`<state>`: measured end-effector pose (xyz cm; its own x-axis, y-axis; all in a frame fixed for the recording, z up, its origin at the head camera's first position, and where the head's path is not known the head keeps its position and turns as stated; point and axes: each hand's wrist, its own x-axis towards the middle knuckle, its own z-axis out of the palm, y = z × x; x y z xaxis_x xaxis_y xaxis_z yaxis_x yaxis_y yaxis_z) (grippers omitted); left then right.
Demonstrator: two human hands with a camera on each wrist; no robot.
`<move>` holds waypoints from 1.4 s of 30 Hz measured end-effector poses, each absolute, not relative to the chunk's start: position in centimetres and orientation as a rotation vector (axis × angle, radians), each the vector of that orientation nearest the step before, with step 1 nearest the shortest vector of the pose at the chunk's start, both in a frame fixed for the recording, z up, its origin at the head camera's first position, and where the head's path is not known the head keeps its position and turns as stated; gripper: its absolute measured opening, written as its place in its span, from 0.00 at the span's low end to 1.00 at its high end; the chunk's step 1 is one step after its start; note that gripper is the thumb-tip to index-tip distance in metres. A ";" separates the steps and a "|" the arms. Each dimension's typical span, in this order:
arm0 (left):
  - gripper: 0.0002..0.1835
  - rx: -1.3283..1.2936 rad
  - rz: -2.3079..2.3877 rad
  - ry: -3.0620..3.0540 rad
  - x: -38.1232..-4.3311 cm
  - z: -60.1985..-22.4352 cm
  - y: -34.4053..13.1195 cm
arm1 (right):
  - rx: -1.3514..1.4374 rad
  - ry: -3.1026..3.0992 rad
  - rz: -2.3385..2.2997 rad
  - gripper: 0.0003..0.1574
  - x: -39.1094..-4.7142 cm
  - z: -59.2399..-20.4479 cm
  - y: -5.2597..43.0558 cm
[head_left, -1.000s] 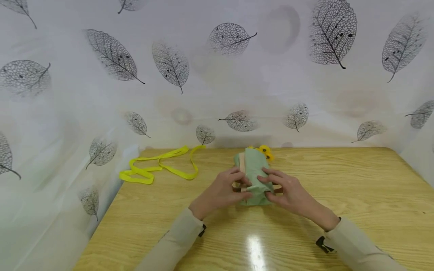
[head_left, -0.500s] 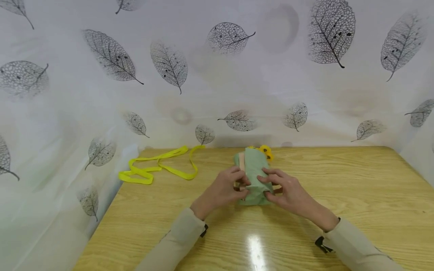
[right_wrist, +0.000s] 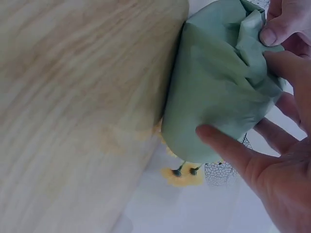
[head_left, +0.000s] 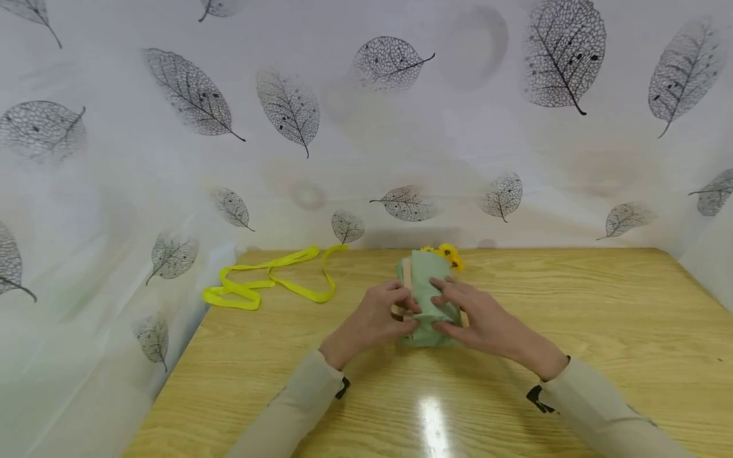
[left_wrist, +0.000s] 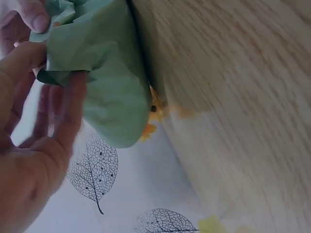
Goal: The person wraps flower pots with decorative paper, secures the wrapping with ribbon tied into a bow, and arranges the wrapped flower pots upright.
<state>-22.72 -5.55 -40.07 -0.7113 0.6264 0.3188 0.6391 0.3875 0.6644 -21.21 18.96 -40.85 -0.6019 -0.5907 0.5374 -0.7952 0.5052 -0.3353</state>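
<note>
A small bouquet lies on the table, wrapped in green paper (head_left: 429, 273) with a pale strip (head_left: 407, 273) along its left side. Yellow flowers (head_left: 449, 253) poke out at the far end. My left hand (head_left: 372, 321) pinches a folded edge of the paper near the bottom; in the left wrist view one finger is tucked under the fold. Across from it, my right hand (head_left: 487, 318) rests on the wrap with spread fingers. In the right wrist view a straight finger (right_wrist: 223, 145) lies along the paper, and the thumb touches the creased part. The stems are hidden.
A yellow ribbon (head_left: 252, 286) lies loosely looped at the back left of the wooden table (head_left: 572, 299). Behind the table hangs a white curtain (head_left: 343, 140) printed with dark leaves. Both sleeves (head_left: 298, 401) rest low over the near part of the table.
My right hand has shifted slightly left and farther over the paper, its thumb moving from the right side onto the top. The left hand keeps its pinch, nearly still.
</note>
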 end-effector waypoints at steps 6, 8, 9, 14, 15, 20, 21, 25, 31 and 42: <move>0.18 -1.018 -0.914 -2.714 -21.9 -40.0 -5.7 | 1.140 -2.380 0.831 0.34 -21.1 -41.4 18.9; 0.22 -1.026 -0.948 -2.717 -21.7 -40.1 -5.7 | 1.144 -2.344 0.801 0.35 -21.1 -41.6 18.9; 0.24 -1.043 -1.002 -2.710 -21.6 -40.2 -5.7 | 1.147 -2.325 0.787 0.35 -21.1 -41.7 18.9; 0.22 -1.098 -1.273 -2.654 -21.5 -40.6 -5.6 | 1.140 -2.287 0.827 0.32 -21.0 -42.0 19.1; 0.22 -1.104 -1.293 -2.647 -21.4 -40.7 -5.6 | 1.131 -2.290 0.849 0.31 -20.9 -42.0 19.1; 0.22 -1.129 -1.314 -2.641 -20.8 -40.8 -5.7 | 1.098 -2.309 0.891 0.31 -20.0 -42.3 19.1; 0.22 -1.136 -1.313 -2.640 -20.6 -40.7 -5.7 | 1.098 -2.306 0.887 0.30 -19.8 -42.3 19.1; 0.21 -1.163 -1.353 -2.628 -19.9 -40.9 -5.8 | 1.113 -2.277 0.871 0.25 -19.0 -42.2 19.1; 0.21 -1.164 -1.516 -2.635 -18.5 -40.8 -6.1 | 1.122 -2.257 0.823 0.23 -17.4 -42.0 19.1; 0.22 -1.098 -1.562 -2.692 -18.1 -40.6 -6.6 | 1.096 -2.284 0.791 0.25 -16.6 -41.8 18.6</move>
<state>-18.07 -6.60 -40.63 -0.7674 0.6143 0.1836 0.4643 0.3350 0.8199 -16.64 18.62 -41.76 -0.5622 -0.5300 0.6348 -0.8091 0.5113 -0.2897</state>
